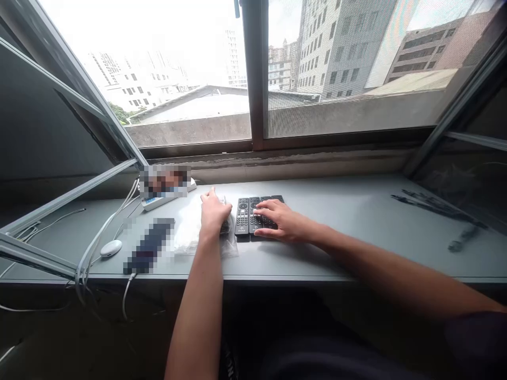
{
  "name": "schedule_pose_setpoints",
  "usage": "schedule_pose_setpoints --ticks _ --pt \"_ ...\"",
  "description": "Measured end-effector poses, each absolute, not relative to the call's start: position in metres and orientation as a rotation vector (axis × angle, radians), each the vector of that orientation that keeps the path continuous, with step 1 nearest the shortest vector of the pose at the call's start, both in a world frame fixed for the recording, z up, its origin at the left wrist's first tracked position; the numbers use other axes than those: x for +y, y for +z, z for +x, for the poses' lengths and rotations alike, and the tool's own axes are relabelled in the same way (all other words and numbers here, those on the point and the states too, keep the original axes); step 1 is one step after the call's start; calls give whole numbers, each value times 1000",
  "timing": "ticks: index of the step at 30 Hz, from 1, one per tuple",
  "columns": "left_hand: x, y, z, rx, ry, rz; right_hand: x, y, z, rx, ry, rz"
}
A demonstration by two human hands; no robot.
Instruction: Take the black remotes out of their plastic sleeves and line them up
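Several black remote controls (242,217) lie side by side in a row on the desk, their buttons facing up. My right hand (277,220) rests over the row with fingers spread, covering much of the remotes on the right. To the left, my left hand (214,211) is curled over a clear plastic bag (228,247), gripping it near its upper part. Something dark shows through the bag beside my wrist; its kind is mostly hidden. White, translucent plastic bags (186,232) lie left of that hand.
A white power strip (154,200) with cables stands at the back left. A blurred-out dark device (150,245) on a white cable and a white round puck (111,248) lie nearer. Metal frame bars (71,195) slant at the left. Dark strips (435,206) lie at the right.
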State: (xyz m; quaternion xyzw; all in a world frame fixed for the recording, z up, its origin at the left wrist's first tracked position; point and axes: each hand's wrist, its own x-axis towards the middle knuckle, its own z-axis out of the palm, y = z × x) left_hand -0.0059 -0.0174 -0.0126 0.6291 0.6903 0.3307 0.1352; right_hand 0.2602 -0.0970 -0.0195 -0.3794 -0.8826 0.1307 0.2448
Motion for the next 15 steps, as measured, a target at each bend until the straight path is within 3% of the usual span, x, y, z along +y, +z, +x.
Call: schedule_pose_setpoints --ticks 3,8,15 --pt "-14 -4 -9 1800 1235 1512 -100 -14 258 -2341 416 -1023" --pt "-12 10 -10 999 1515 1034 -108 0 251 -2088 644 -1001" --pt "-19 12 27 742 1542 1000 -108 4 240 -1370 1635 -778"
